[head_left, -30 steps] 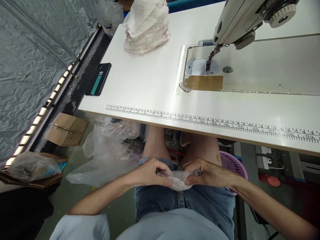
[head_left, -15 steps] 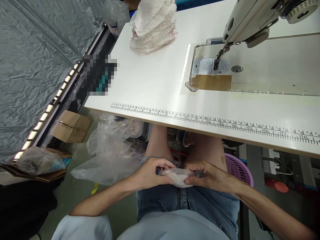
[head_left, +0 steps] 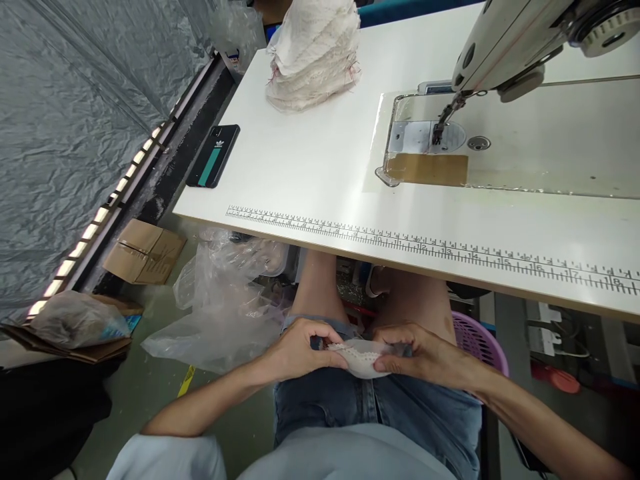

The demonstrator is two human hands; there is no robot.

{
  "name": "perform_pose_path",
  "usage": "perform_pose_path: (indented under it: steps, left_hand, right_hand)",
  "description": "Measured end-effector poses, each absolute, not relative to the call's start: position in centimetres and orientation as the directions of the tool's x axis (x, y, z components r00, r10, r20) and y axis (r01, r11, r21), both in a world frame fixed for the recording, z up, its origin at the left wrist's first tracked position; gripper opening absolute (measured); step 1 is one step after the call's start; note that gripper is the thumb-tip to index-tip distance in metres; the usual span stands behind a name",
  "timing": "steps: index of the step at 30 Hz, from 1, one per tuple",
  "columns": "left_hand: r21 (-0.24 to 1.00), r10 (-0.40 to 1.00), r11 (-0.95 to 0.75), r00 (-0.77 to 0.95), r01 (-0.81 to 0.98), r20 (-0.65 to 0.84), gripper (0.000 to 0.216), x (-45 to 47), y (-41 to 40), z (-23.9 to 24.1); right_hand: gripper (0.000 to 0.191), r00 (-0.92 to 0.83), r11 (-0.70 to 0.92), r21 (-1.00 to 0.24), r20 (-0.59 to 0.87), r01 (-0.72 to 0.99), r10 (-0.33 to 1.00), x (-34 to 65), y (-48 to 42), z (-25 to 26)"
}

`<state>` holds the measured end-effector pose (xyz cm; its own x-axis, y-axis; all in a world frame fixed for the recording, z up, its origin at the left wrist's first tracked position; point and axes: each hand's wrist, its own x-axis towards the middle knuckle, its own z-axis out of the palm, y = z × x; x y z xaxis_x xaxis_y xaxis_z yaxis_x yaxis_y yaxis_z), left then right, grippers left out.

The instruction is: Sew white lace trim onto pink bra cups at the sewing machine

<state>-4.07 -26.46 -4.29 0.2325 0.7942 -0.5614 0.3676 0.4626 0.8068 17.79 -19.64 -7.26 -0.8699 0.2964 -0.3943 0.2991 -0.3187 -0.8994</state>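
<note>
Over my lap, a small piece of sheer white fabric with a beaded or lace-like edge (head_left: 361, 362) is stretched between my two hands. My left hand (head_left: 304, 348) pinches its left end between thumb and fingers. At the other end, my right hand (head_left: 417, 353) grips it the same way, thumb toward me. The exact kind of the piece cannot be made out. Both hands are below the front edge of the white sewing table (head_left: 310, 173), clear of the sewing machine (head_left: 495, 50), whose needle area lies farther forward on the right.
A stack of whitish cloth (head_left: 315, 60) lies at the table's back left, and a dark phone (head_left: 214, 157) at its left edge. Below stand a clear plastic bag (head_left: 220, 327), a cardboard box (head_left: 144, 252) and a purple basket (head_left: 480, 343). A printed ruler (head_left: 425, 243) runs along the front edge.
Both hands keep their hold on the white fabric, which has shifted slightly within the fingers. The view has moved a little, so the table appears slightly farther right and lower.
</note>
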Motion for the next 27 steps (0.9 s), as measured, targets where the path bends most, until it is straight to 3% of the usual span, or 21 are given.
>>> perform_pose_path:
  steps: [11, 17, 27]
  left_hand:
    - [0.758, 0.685, 0.600, 0.324, 0.256, -0.652, 0.030, -3.96, -26.05, -4.11]
    - [0.775, 0.712, 0.604, 0.309, 0.189, -0.630, 0.022, -3.89, -26.18, -4.34]
    - [0.697, 0.675, 0.689, 0.174, 0.198, -0.717, 0.030, -4.35, -26.78, -4.23]
  right_hand:
    - [0.039, -0.892, -0.272, -0.920, -0.355, 0.281, 0.281, 17.77, -19.58, -7.47]
    - [0.034, -0.911, -0.263, -0.937, -0.304, 0.232, 0.279, 18.06, -19.52, -7.41]
    - [0.027, -0.886, -0.154, -0.959, -0.280, 0.239, 0.370, 17.75, -20.11, -7.07]
